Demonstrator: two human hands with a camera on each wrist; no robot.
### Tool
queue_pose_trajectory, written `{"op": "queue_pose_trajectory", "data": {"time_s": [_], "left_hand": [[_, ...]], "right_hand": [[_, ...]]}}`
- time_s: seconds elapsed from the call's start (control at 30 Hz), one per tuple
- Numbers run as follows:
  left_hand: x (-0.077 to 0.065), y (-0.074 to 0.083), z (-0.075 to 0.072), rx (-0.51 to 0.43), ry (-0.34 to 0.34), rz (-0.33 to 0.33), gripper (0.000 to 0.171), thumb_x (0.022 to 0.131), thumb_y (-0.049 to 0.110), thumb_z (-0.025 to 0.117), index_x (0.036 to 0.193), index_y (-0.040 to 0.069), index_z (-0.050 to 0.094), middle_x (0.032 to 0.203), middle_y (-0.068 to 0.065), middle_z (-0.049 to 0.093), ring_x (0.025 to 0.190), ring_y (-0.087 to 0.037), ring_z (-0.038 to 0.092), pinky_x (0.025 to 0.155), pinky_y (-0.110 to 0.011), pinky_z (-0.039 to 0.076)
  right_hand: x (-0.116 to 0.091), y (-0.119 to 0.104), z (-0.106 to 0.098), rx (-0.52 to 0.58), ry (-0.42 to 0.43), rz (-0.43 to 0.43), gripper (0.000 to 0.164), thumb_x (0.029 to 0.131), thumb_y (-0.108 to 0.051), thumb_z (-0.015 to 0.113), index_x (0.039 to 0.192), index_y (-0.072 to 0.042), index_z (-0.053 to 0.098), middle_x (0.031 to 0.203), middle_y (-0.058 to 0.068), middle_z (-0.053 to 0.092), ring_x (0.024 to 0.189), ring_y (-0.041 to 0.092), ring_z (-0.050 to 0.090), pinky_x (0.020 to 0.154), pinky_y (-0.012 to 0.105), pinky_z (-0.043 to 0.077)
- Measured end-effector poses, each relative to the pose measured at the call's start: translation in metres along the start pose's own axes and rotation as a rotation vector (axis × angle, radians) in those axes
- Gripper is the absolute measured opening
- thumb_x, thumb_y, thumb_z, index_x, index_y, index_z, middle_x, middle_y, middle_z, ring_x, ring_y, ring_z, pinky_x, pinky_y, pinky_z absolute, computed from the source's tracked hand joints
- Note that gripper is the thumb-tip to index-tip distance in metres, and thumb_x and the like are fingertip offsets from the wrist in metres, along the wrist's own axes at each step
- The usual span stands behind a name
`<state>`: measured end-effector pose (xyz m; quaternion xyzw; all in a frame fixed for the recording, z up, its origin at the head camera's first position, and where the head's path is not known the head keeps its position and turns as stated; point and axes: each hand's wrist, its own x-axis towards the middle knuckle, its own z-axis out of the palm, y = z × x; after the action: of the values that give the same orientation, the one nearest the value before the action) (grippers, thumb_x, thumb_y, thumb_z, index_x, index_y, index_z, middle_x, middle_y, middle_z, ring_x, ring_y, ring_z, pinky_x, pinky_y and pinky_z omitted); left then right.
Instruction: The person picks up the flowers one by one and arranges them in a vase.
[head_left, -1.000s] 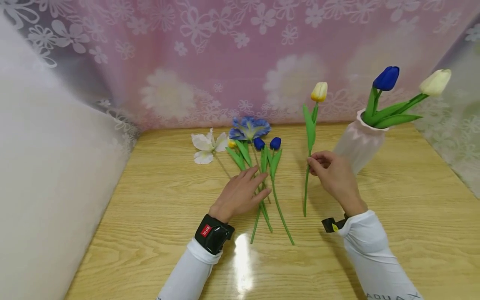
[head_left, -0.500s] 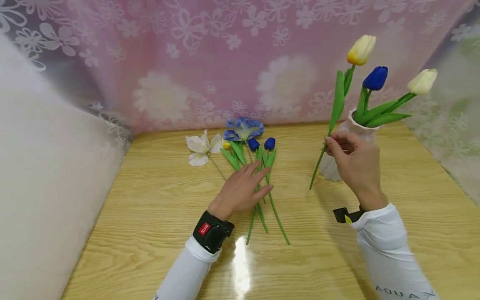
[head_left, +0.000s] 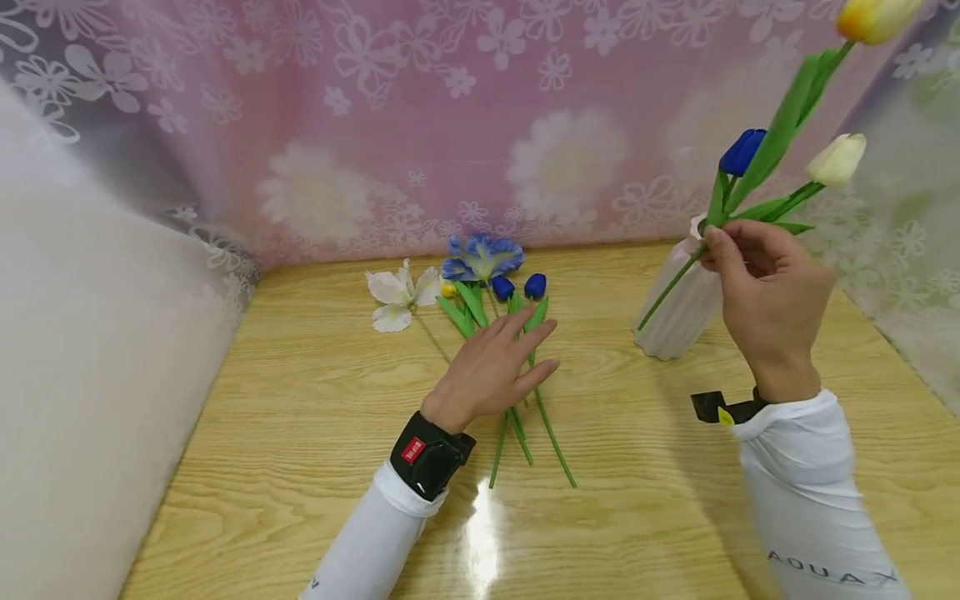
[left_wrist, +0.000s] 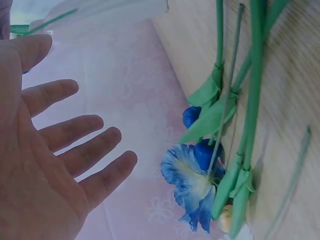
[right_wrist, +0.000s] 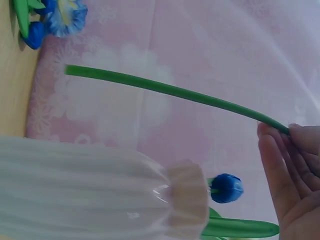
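My right hand (head_left: 776,300) pinches the green stem of a yellow and white tulip (head_left: 877,18), raised and tilted in front of the white ribbed vase (head_left: 675,312). The stem's bare lower end (right_wrist: 120,77) hangs free beside the vase in the right wrist view. A blue tulip (head_left: 742,152) and a cream tulip (head_left: 837,160) stand in the vase. With fingers spread, my left hand (head_left: 487,367) hovers over the flowers lying on the table; the left wrist view shows its palm holding nothing. Below it lie two blue tulips (head_left: 535,286) and a blue iris-like flower (head_left: 482,258).
A white open-petalled flower (head_left: 393,293) and a yellow bud (head_left: 447,288) lie to the left among the stems. The wooden table (head_left: 300,467) meets a pink floral curtain (head_left: 450,125) at the back and a white cloth (head_left: 90,358) at the left.
My right hand has lifted the yellow and white tulip from near the table and carried it rightward and up to the vase, tilting it. The left hand has stayed almost in place.
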<state>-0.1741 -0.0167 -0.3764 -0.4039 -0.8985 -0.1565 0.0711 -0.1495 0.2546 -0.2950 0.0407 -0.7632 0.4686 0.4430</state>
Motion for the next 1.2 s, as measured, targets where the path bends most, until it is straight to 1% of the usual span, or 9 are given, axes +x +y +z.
{"op": "queue_pose_trajectory", "data": {"time_s": [0.13,0.27,0.37,0.53,0.63,0.8,0.9,1.1,1.2], "left_hand": [[0.007,0.004,-0.003,-0.006,0.011,0.017,0.055,0.1,0.046,0.044,0.147,0.018,0.04,0.152,-0.013,0.031,0.134,-0.028,0.036,0.103,-0.044,0.037],[0.015,0.009,-0.006,-0.003,0.028,0.045,0.055,0.101,0.047,0.042,0.148,0.019,0.039,0.152,-0.013,0.031,0.136,-0.027,0.034,0.104,-0.045,0.035],[0.021,0.012,-0.008,0.013,0.039,0.068,0.055,0.1,0.048,0.041,0.147,0.019,0.039,0.151,-0.013,0.032,0.136,-0.026,0.034,0.104,-0.044,0.036],[0.031,0.02,-0.015,0.052,0.04,0.108,0.055,0.101,0.047,0.041,0.147,0.018,0.04,0.151,-0.014,0.033,0.135,-0.025,0.035,0.102,-0.039,0.038],[0.035,0.022,-0.018,0.076,0.044,0.122,0.054,0.1,0.046,0.043,0.146,0.018,0.041,0.15,-0.014,0.034,0.135,-0.025,0.035,0.102,-0.037,0.039],[0.036,0.024,-0.017,0.077,0.028,0.114,0.053,0.1,0.045,0.044,0.146,0.018,0.041,0.15,-0.014,0.034,0.135,-0.025,0.035,0.103,-0.038,0.037],[0.037,0.026,-0.014,0.061,0.011,0.104,0.054,0.101,0.046,0.043,0.147,0.019,0.04,0.151,-0.013,0.033,0.136,-0.025,0.033,0.105,-0.04,0.036],[0.033,0.028,-0.008,0.04,0.0,0.095,0.053,0.101,0.046,0.043,0.146,0.019,0.041,0.151,-0.013,0.033,0.136,-0.026,0.033,0.105,-0.042,0.035],[0.031,0.028,-0.005,0.033,-0.002,0.088,0.053,0.101,0.045,0.044,0.146,0.019,0.042,0.151,-0.013,0.033,0.136,-0.026,0.033,0.106,-0.041,0.034]], "right_hand": [[0.013,-0.009,-0.005,0.07,0.136,-0.061,0.014,0.085,-0.007,0.072,0.087,0.007,0.073,0.077,0.001,0.07,0.063,0.006,0.065,0.064,0.015,0.051],[0.026,-0.019,-0.01,0.175,0.277,-0.085,0.012,0.083,-0.005,0.074,0.084,0.007,0.072,0.074,0.007,0.069,0.062,0.011,0.065,0.065,0.018,0.052],[0.032,-0.025,-0.013,0.274,0.369,-0.093,0.012,0.082,0.0,0.074,0.083,0.01,0.069,0.074,0.01,0.068,0.063,0.014,0.064,0.068,0.02,0.053],[0.039,-0.026,-0.02,0.336,0.441,-0.067,0.009,0.084,0.003,0.07,0.086,0.011,0.067,0.078,0.012,0.066,0.066,0.018,0.064,0.073,0.022,0.053],[0.043,-0.024,-0.025,0.324,0.451,-0.046,0.007,0.086,0.002,0.068,0.091,0.008,0.067,0.081,0.012,0.067,0.071,0.019,0.064,0.076,0.022,0.052],[0.046,-0.023,-0.028,0.29,0.456,-0.035,0.008,0.088,-0.001,0.067,0.093,0.005,0.067,0.083,0.011,0.067,0.077,0.02,0.065,0.08,0.023,0.051],[0.045,-0.021,-0.028,0.297,0.462,-0.028,0.008,0.086,-0.001,0.069,0.091,0.005,0.067,0.081,0.011,0.066,0.074,0.02,0.064,0.078,0.023,0.052],[0.037,-0.016,-0.025,0.16,0.429,-0.055,0.007,0.084,-0.006,0.073,0.086,0.0,0.071,0.079,0.006,0.065,0.067,0.013,0.063,0.073,0.02,0.052],[0.034,-0.013,-0.023,0.121,0.411,-0.068,0.007,0.084,-0.007,0.074,0.086,0.0,0.072,0.078,0.005,0.067,0.066,0.011,0.063,0.071,0.019,0.052]]}}
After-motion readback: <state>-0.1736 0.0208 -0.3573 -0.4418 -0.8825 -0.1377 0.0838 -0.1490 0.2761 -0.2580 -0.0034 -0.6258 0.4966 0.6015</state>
